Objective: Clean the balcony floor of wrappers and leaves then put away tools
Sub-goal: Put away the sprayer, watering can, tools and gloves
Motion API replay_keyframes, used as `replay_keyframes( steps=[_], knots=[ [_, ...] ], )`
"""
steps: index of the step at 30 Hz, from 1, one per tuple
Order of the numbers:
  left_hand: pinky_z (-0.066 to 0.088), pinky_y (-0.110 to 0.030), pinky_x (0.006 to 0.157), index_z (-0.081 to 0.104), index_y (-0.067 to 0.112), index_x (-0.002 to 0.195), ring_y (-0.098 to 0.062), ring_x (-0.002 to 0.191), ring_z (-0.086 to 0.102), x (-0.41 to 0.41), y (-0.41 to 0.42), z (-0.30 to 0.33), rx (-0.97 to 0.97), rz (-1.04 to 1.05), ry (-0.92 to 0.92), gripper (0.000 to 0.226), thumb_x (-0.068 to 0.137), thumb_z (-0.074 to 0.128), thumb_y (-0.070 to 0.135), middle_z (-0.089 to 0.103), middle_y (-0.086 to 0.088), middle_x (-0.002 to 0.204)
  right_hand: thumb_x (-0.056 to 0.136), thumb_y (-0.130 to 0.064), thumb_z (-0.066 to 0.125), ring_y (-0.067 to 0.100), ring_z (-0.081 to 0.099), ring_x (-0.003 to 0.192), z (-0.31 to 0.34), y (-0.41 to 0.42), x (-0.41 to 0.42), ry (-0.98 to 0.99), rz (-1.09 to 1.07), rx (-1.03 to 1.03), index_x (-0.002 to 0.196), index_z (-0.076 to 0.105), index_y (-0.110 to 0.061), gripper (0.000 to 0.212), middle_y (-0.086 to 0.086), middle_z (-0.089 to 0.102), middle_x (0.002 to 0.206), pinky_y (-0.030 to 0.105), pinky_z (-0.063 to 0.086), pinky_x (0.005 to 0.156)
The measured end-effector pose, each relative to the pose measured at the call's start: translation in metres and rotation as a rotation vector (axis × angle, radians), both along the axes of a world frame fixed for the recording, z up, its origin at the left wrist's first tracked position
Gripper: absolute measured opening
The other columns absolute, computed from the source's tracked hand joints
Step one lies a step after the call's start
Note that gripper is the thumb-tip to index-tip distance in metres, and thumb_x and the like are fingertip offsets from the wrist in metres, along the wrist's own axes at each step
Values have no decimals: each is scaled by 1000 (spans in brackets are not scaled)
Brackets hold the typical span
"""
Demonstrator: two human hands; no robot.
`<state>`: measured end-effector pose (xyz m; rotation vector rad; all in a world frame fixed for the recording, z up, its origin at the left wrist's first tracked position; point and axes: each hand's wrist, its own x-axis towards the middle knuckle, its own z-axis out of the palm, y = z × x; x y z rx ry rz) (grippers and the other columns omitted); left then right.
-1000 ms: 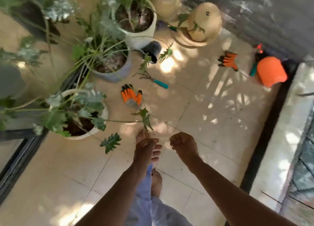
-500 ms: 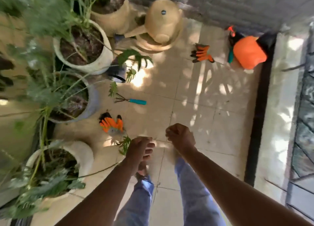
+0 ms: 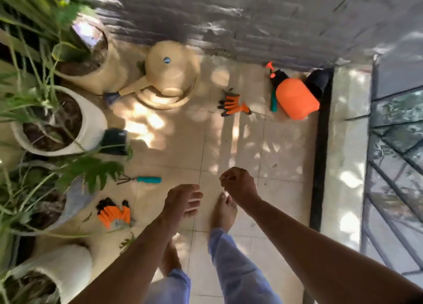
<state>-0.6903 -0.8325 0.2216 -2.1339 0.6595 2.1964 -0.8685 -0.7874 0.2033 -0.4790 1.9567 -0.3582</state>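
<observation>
The little rake lies on the floor by the plants, just ahead of my left hand. I think it is light and hard, best grabbed by its blue handle. The two orange gloves lie well apart and look soft and floppy. My left hand hangs loose and holds nothing. My right hand is curled tight; I see nothing in it.

Your forearms — bare, no sleeves, lower frame; trousers — light blue, loose, cuffs at ankles; feet — bare, centre.
</observation>
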Motion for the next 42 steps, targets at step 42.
replay_keyframes(
  steps=[42],
  knots=[
    [53, -39, 91, 69, 12, 114, -27, 92, 62, -186, -222, -150, 0, -77, -49, 21, 102, 59, 27, 74, -13, 112, 98, -12, 50, 8, 62, 109, -156, -229, -196, 129, 661, -28, 113, 69, -12, 24, -6, 68, 126, -1, 35, 75]
  ],
)
